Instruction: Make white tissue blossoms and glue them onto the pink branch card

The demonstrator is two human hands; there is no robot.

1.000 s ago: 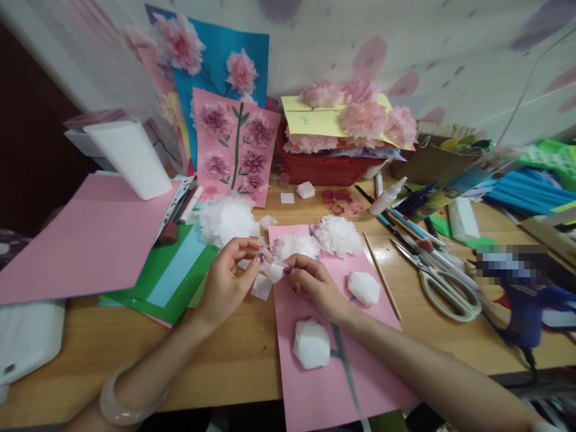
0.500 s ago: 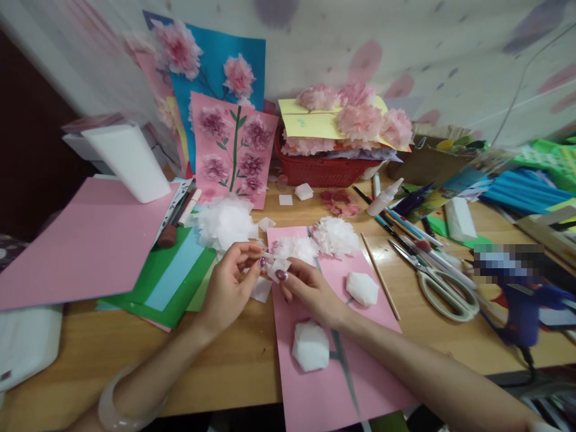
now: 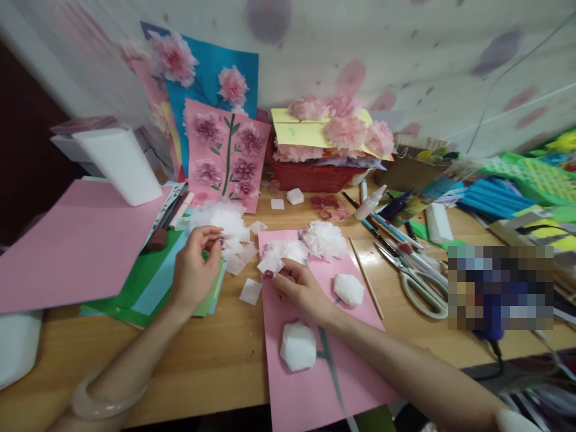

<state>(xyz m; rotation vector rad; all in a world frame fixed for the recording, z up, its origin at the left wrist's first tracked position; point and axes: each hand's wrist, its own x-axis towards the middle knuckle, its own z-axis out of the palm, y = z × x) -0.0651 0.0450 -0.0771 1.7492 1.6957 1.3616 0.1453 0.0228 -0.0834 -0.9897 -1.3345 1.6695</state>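
My right hand (image 3: 303, 291) pinches a small white tissue paper square (image 3: 270, 264) over the upper left of a pink sheet (image 3: 297, 396). My left hand (image 3: 194, 270) is off to the left, thumb and fingertips together beside a heap of white tissue paper (image 3: 216, 217); I cannot make out what is between them. On the pink sheet are two fluffy white paper flowers (image 3: 324, 240) at the top, partly behind my right hand, and two flat white tissue pads (image 3: 299, 346) along a painted grey-green stem (image 3: 330, 366). Loose tissue squares (image 3: 251, 291) lie between my hands.
Scissors (image 3: 423, 288), a wooden stick (image 3: 366, 277), pens and a glue bottle (image 3: 370, 203) lie on the right. Behind stand a red basket (image 3: 310, 177) and finished flower pictures (image 3: 228, 156). Coloured paper (image 3: 130, 300) and a large pink sheet (image 3: 85, 240) are at left.
My hands have come apart from being together over the small tissue paper. The left moved left to the white heap; the right keeps a tissue paper square. The view shifted slightly.
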